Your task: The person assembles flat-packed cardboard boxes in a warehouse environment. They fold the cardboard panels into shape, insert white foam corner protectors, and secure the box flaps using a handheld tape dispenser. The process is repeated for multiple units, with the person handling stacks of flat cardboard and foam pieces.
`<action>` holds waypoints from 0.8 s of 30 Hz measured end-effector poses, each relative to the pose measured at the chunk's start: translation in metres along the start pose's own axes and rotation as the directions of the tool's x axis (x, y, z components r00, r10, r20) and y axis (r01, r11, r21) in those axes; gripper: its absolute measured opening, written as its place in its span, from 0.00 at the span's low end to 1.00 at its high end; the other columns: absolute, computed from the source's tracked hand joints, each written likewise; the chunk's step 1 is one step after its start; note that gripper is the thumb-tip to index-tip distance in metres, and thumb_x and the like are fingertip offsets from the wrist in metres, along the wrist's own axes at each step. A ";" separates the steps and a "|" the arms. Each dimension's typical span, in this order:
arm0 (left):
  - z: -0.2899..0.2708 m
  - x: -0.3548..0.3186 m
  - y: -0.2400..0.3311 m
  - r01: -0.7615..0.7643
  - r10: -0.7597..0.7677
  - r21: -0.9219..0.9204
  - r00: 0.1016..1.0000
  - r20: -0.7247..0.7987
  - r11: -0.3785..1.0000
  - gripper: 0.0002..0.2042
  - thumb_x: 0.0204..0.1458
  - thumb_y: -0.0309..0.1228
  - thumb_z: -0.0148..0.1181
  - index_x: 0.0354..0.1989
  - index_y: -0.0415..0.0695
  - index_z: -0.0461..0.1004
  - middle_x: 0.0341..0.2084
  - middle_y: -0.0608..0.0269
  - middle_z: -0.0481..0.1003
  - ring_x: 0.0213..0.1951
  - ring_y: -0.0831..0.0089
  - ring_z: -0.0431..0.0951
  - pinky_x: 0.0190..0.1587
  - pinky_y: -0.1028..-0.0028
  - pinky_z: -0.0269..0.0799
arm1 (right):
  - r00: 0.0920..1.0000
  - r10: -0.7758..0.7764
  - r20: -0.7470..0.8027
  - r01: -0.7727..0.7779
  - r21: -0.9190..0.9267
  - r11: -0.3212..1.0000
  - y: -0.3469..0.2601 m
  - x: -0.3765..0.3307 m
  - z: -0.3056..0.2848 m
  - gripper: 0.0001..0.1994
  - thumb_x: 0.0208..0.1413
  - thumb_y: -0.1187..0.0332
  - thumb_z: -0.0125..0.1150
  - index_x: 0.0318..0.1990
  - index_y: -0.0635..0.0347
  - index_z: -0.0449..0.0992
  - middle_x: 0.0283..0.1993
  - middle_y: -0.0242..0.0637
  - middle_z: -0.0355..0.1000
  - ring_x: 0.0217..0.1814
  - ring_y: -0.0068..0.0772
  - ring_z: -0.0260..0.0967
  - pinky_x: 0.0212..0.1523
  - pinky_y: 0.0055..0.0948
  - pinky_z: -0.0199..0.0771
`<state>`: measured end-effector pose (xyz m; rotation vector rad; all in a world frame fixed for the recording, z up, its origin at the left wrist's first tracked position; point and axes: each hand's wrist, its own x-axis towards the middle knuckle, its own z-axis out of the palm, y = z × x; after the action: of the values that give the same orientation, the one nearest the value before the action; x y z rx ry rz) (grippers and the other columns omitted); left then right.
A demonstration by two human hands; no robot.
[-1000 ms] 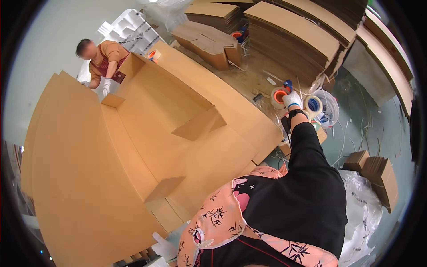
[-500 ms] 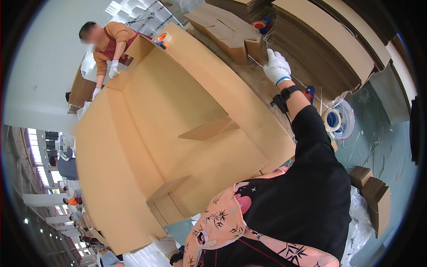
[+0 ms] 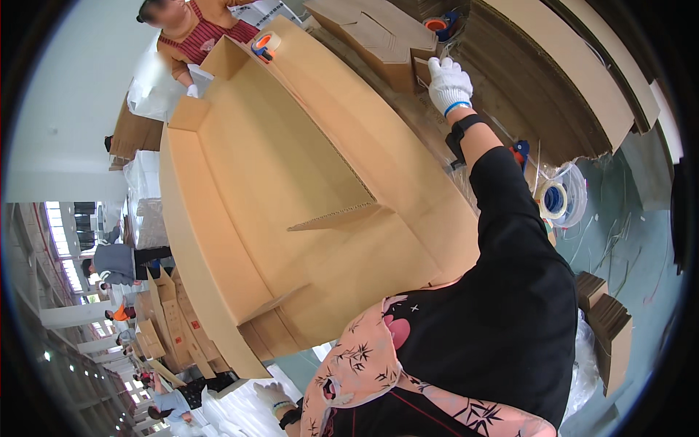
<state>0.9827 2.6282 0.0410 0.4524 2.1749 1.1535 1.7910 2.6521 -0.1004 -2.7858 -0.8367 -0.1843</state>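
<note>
While the large open cardboard box point(image 3: 291, 197) lies on its side, right hand point(image 3: 448, 84), gloved, reaches past its far edge, fingers loosely curled, holding nothing visible. Left hand point(image 3: 275, 395), low by the near corner, grip unclear. A co-worker point(image 3: 196, 33) steadies the far flap beside a tape dispenser point(image 3: 265, 44).

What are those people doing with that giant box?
Two people are handling a very big open cardboard box. The camera wearer's gloved right hand reaches up past the box's far side, toward the stacked flat cardboard. The gloved left hand sits low, below the box's near end. A co-worker stands at the other end, where an orange tape dispenser rests on the box's edge.
</note>
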 end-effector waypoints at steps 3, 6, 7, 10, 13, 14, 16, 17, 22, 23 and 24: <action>0.005 -0.018 0.031 -0.428 0.517 0.503 0.855 -0.044 0.751 0.30 0.66 0.42 0.45 0.70 0.36 0.54 0.64 0.45 0.64 0.61 0.55 0.69 0.60 0.63 0.66 | 1.000 0.010 -0.028 -0.011 -0.037 0.999 -0.009 0.003 -0.016 0.13 0.58 0.65 0.53 0.47 0.51 0.79 0.56 0.42 0.70 0.65 0.46 0.63 0.60 0.45 0.65; 0.040 -0.039 0.060 -0.808 0.825 0.377 0.540 0.164 0.454 0.28 0.66 0.37 0.45 0.69 0.32 0.56 0.66 0.44 0.63 0.65 0.53 0.65 0.68 0.64 0.57 | 0.990 -0.139 0.005 0.135 -0.277 0.951 0.006 0.002 -0.010 0.13 0.58 0.64 0.52 0.44 0.51 0.82 0.61 0.43 0.68 0.68 0.45 0.59 0.61 0.48 0.61; 0.058 -0.052 0.071 -0.842 0.850 0.412 0.468 0.242 0.347 0.26 0.66 0.35 0.46 0.68 0.31 0.57 0.66 0.44 0.63 0.66 0.53 0.64 0.69 0.64 0.55 | 0.983 -0.143 0.113 0.172 -0.311 0.935 0.006 0.004 -0.012 0.14 0.59 0.63 0.52 0.44 0.49 0.84 0.59 0.45 0.72 0.65 0.45 0.65 0.63 0.52 0.57; 0.120 -0.095 0.095 -0.955 0.801 0.202 0.293 0.522 0.218 0.23 0.64 0.31 0.47 0.65 0.31 0.61 0.65 0.43 0.63 0.66 0.52 0.63 0.69 0.62 0.55 | 0.932 -0.119 0.343 0.163 -0.105 0.981 0.007 -0.002 -0.043 0.14 0.58 0.61 0.53 0.42 0.51 0.85 0.47 0.46 0.79 0.55 0.46 0.74 0.62 0.51 0.58; 0.185 -0.138 0.110 -0.997 0.694 0.064 0.015 0.720 -0.044 0.22 0.60 0.27 0.51 0.62 0.32 0.66 0.64 0.42 0.64 0.66 0.50 0.64 0.69 0.60 0.56 | 0.987 0.040 0.153 -0.072 0.209 0.975 0.026 -0.029 -0.043 0.20 0.55 0.51 0.58 0.42 0.57 0.83 0.40 0.50 0.80 0.44 0.47 0.79 0.48 0.41 0.73; 0.206 -0.154 0.112 -0.994 0.655 -0.026 -0.087 0.750 -0.103 0.22 0.59 0.27 0.52 0.61 0.33 0.67 0.64 0.41 0.65 0.65 0.49 0.65 0.68 0.59 0.57 | 0.978 0.184 0.101 -0.209 0.374 0.904 0.027 -0.047 -0.051 0.22 0.55 0.49 0.59 0.43 0.58 0.82 0.40 0.51 0.80 0.44 0.48 0.78 0.45 0.40 0.75; 0.249 -0.187 0.115 -0.973 0.568 -0.172 -0.229 0.791 -0.153 0.22 0.58 0.28 0.55 0.61 0.35 0.68 0.63 0.40 0.66 0.65 0.47 0.65 0.67 0.57 0.59 | 0.867 0.455 0.206 -0.413 0.807 0.422 0.025 -0.089 -0.061 0.24 0.56 0.46 0.59 0.44 0.60 0.82 0.38 0.51 0.80 0.41 0.49 0.78 0.42 0.42 0.76; 0.274 -0.195 0.113 -0.941 0.530 -0.230 -0.331 0.781 -0.249 0.21 0.58 0.29 0.56 0.59 0.36 0.69 0.60 0.41 0.68 0.63 0.47 0.67 0.65 0.57 0.61 | 0.874 0.402 0.274 -0.438 0.803 0.405 0.022 -0.113 -0.065 0.24 0.56 0.46 0.59 0.43 0.60 0.82 0.36 0.50 0.80 0.39 0.48 0.78 0.41 0.42 0.75; 0.313 -0.221 0.091 -0.960 0.210 -0.187 -0.231 0.950 -0.211 0.16 0.58 0.37 0.58 0.50 0.41 0.75 0.47 0.48 0.77 0.51 0.52 0.76 0.55 0.59 0.71 | 0.907 -0.083 0.412 -0.356 0.859 0.368 -0.028 -0.182 -0.030 0.26 0.57 0.45 0.58 0.43 0.64 0.78 0.39 0.51 0.78 0.38 0.47 0.76 0.40 0.39 0.74; 0.310 -0.216 0.083 -0.929 0.297 -0.248 -0.327 0.897 -0.276 0.13 0.59 0.38 0.58 0.45 0.42 0.77 0.38 0.52 0.79 0.43 0.54 0.79 0.48 0.59 0.73 | 0.895 -0.181 0.407 -0.301 0.852 0.429 -0.051 -0.189 -0.049 0.27 0.57 0.45 0.58 0.43 0.65 0.78 0.40 0.53 0.77 0.39 0.48 0.75 0.41 0.39 0.74; 0.306 -0.218 0.082 -0.914 0.272 -0.263 -0.350 0.896 -0.309 0.13 0.59 0.38 0.58 0.44 0.42 0.77 0.37 0.52 0.79 0.42 0.54 0.79 0.47 0.59 0.73 | 0.924 -0.312 0.220 -0.044 0.874 0.485 -0.067 -0.194 -0.048 0.28 0.57 0.44 0.58 0.42 0.66 0.77 0.41 0.54 0.77 0.40 0.50 0.75 0.43 0.40 0.74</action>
<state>1.3499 2.7407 0.0605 2.8468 0.7785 0.0436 1.5904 2.5917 -0.0774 -1.7591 -0.8828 0.5999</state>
